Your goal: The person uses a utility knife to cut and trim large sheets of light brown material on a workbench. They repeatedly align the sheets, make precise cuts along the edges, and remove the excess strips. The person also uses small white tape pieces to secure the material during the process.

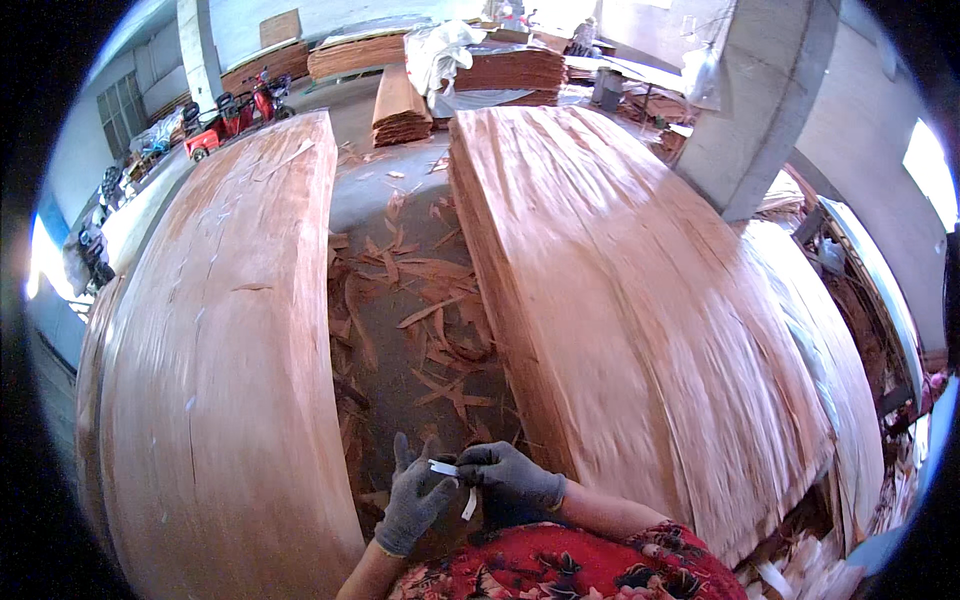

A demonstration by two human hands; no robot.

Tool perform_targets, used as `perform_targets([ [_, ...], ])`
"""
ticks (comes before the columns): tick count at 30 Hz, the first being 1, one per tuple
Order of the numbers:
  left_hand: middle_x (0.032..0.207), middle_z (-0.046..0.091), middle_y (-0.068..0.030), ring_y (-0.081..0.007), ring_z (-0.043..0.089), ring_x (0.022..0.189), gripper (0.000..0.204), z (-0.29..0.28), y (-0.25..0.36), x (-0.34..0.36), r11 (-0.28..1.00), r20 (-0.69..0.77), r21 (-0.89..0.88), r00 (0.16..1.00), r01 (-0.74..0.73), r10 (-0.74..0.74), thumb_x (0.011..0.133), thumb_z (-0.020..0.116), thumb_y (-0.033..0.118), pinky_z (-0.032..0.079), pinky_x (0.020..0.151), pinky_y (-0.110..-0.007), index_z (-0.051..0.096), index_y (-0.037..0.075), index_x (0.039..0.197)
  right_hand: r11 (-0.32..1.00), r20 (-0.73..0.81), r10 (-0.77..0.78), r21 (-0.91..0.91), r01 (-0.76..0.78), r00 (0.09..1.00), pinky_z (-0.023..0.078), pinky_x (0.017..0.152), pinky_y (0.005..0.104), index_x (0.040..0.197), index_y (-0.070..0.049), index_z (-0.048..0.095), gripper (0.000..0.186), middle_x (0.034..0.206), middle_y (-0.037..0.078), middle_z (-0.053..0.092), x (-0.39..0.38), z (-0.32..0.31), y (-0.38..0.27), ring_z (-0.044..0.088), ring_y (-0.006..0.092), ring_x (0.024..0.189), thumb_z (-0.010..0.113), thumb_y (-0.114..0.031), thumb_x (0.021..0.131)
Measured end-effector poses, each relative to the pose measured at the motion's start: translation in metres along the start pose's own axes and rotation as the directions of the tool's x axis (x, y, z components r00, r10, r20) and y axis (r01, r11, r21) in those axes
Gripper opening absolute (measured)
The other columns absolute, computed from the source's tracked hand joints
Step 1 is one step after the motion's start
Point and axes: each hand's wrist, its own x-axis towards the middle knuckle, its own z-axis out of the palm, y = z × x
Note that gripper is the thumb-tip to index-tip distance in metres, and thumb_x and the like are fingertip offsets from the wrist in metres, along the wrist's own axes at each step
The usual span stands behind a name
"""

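Both my hands wear grey gloves and meet low in the middle, in front of my body. The fingers of my right hand (508, 473) pinch one end of a short white strip (444, 468). Its other end lies against the fingers of my left hand (416, 502), whose thumb is bent toward it while other fingers point up. From below the right fingers hangs a white tail (470, 503); whether it belongs to the same strip I cannot tell. On either side stand a left stack of wood veneer sheets (230, 330) and a taller right stack of veneer (620, 300).
Torn veneer scraps (440, 310) litter the floor between the stacks. More veneer piles (400, 105) stand at the back, one with a white plastic sheet (437, 55) on it. A concrete pillar (765, 100) rises at the right. Red vehicles (240, 110) are parked far left.
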Motion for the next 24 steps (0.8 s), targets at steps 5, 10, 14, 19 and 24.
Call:
perform_targets([
  [5,0.105,0.062,-0.0179,-0.0418,0.032,0.128,0.048,-0.108,-0.057,0.075,0.849,-0.219,0.508,0.975,0.15,-0.041,0.076,0.069,0.02,0.02,0.106,-0.045,0.055,0.001,0.118,0.994,0.023,-0.013,-0.113,0.015,1.0,0.041,0.058,0.0222,0.088,-0.003,0.064,0.013,0.07,-0.003,0.056,0.149,-0.041,-0.024,0.049,0.0059,0.064,0.06,-0.015,0.085],
  [10,0.089,0.061,-0.0168,-0.0415,0.039,0.122,0.058,-0.229,-0.006,0.142,0.364,-0.223,0.9,0.97,0.241,-0.092,0.075,0.068,0.035,0.029,0.1,-0.052,0.057,-0.001,0.118,0.628,0.282,-0.477,-0.553,0.548,0.832,0.045,0.083,0.0314,0.084,-0.001,0.065,0.015,0.104,0.013,0.063,0.304,-0.039,-0.09,0.058,0.0253,0.095,0.063,0.004,0.071],
  [14,0.088,0.06,-0.0167,-0.0371,0.045,0.117,0.055,-0.299,0.057,0.171,0.411,-0.235,0.887,0.972,0.211,0.009,0.076,0.063,0.038,0.036,0.095,-0.05,0.055,0.003,0.119,0.712,0.345,-0.358,-0.5,0.493,0.867,0.046,0.079,0.0297,0.088,0.0,0.064,0.009,0.098,0.01,0.065,0.407,-0.006,-0.15,0.061,0.0208,0.088,0.063,0.0,0.079],
  [19,0.088,0.06,-0.0171,-0.0371,0.048,0.113,0.054,-0.363,0.084,0.219,0.57,-0.301,0.808,0.937,0.152,0.177,0.077,0.062,0.037,0.038,0.094,-0.048,0.056,0.003,0.118,0.938,0.262,-0.126,-0.282,0.2,0.957,0.048,0.073,0.0248,0.093,0.0,0.062,0.01,0.085,0.005,0.065,0.498,0.073,-0.203,0.061,0.0129,0.08,0.058,-0.007,0.088],
  [24,0.089,0.06,-0.0174,-0.0371,0.051,0.109,0.052,-0.404,0.036,0.304,0.739,-0.361,0.661,0.918,0.129,0.162,0.077,0.061,0.037,0.039,0.093,-0.047,0.056,0.003,0.117,0.902,0.121,-0.166,-0.382,0.2,0.979,0.049,0.065,0.0255,0.093,0.0,0.059,0.012,0.076,0.003,0.061,0.578,0.036,-0.207,0.061,0.013,0.071,0.055,-0.011,0.091],
])
